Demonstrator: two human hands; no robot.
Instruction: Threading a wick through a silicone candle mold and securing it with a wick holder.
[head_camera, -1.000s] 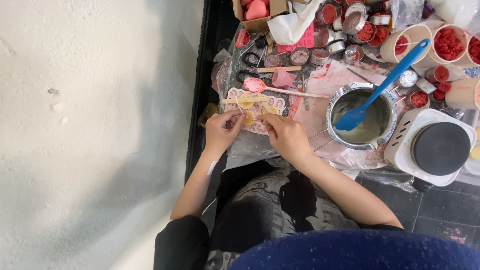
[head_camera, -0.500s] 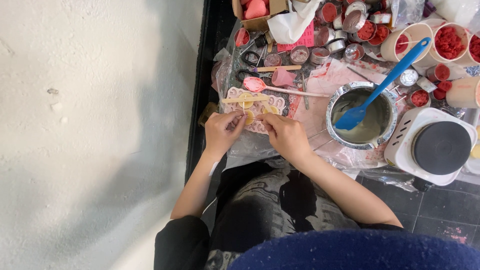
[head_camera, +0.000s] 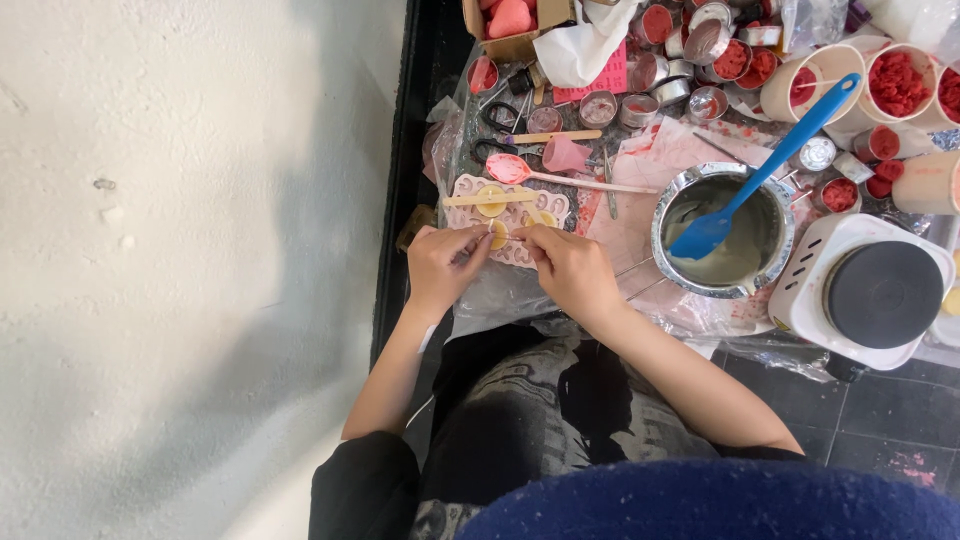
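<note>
Left hand (head_camera: 445, 266): fingers curled, tips pinched on a thin pale wick stick (head_camera: 490, 229) standing in a round yellow wax-filled cavity (head_camera: 497, 236) just beyond the fingertips. Right hand (head_camera: 570, 270): fingers drawn together, pinching near the same cavity from the other side; what it grips is too small to tell. Both hands rest at the near edge of a pale pink scalloped silicone mould (head_camera: 510, 215). A flat wooden stick (head_camera: 490, 199) lies across the mould beyond the fingers. Further beyond, a pink plastic spoon (head_camera: 512, 171). Off to the right hand's right, a round steel pot of pale melted wax (head_camera: 722, 232) holds a blue silicone spatula (head_camera: 765, 170); beyond that, a white hotplate with a black disc (head_camera: 868, 295).
</note>
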